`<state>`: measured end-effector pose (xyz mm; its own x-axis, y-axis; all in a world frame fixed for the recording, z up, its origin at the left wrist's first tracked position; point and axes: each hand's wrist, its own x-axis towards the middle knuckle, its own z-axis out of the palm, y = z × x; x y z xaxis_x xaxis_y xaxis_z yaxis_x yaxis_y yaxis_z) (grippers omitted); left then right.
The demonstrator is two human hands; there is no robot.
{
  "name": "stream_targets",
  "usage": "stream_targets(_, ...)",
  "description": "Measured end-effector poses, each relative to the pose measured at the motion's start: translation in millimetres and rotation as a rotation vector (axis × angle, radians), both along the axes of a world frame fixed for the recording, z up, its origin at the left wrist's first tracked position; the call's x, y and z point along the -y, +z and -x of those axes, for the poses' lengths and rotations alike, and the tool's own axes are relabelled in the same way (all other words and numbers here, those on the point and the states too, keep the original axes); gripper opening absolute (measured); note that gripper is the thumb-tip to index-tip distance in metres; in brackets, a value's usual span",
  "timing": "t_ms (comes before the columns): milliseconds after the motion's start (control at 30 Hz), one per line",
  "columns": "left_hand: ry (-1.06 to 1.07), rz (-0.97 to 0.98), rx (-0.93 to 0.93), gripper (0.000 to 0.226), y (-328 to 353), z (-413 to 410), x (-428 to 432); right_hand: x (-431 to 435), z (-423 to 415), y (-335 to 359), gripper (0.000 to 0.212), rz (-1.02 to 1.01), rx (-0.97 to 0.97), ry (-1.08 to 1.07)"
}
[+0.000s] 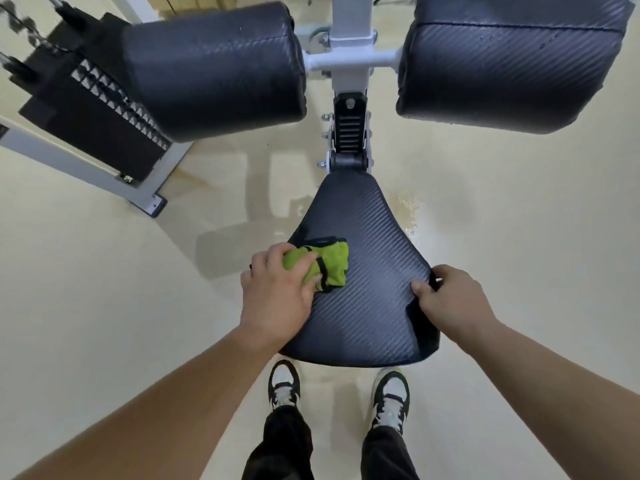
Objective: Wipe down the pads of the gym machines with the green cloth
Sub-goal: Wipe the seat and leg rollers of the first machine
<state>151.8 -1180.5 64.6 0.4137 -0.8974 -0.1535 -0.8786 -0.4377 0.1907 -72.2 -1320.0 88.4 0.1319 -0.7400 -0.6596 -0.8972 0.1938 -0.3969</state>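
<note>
You are standing in a gym. Before you is a weight machine with a black textured seat pad (367, 271). A left upper pad (214, 64) and a right upper pad (512, 64) are bolted to a white steel frame (349, 39). A stack of black weight plates (104, 109) stands to your left on a smooth cream floor (104, 289).

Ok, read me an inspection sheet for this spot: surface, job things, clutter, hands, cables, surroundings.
Surface: black seat pad, ribbed, both hands on it.
Job's things: green cloth bunched on the seat pad's left side; left upper pad and right upper pad beyond, droplet-like specks on the right one.
Clutter: nothing seen.
Hands: left hand grips the green cloth; right hand holds the seat pad's right edge.
Cables: nothing seen clearly.
Surroundings: pale floor, wet patch right of the seat; weight stack at left; white frame between the upper pads.
</note>
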Motion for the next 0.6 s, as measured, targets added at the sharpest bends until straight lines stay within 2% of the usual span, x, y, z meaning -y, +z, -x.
stream_targets(100,0.211,-0.037,0.034,0.028,-2.0,32.5,7.6,5.6,0.0,-7.2,0.017,-0.010,-0.018,-0.048)
stream_targets(200,0.114,-0.061,-0.008,0.031,8.7,74.1,-15.8,7.0,1.9,-0.7,0.020,-0.047,-0.037,-0.042)
stream_targets(267,0.024,-0.130,-0.094,0.031,25.0,92.3,-30.8,11.5,2.0,9.1,0.020,-0.062,-0.137,0.075)
stream_targets(367,-0.005,-0.313,-0.409,0.036,54.1,95.1,-27.2,17.2,-5.3,32.0,0.039,-0.156,-0.226,0.204)
stream_targets(433,0.066,-0.320,-0.518,0.036,81.0,85.5,-13.0,18.1,-19.3,57.2,0.038,-0.171,-0.163,0.227)
stream_targets(500,0.196,-0.274,-0.540,0.034,108.0,71.9,4.1,19.8,-33.8,88.7,0.031,-0.145,-0.021,0.202)
stream_targets(600,0.393,-0.155,-0.661,0.034,156.2,52.5,25.3,25.1,-49.0,143.9,0.031,-0.102,0.167,0.116)
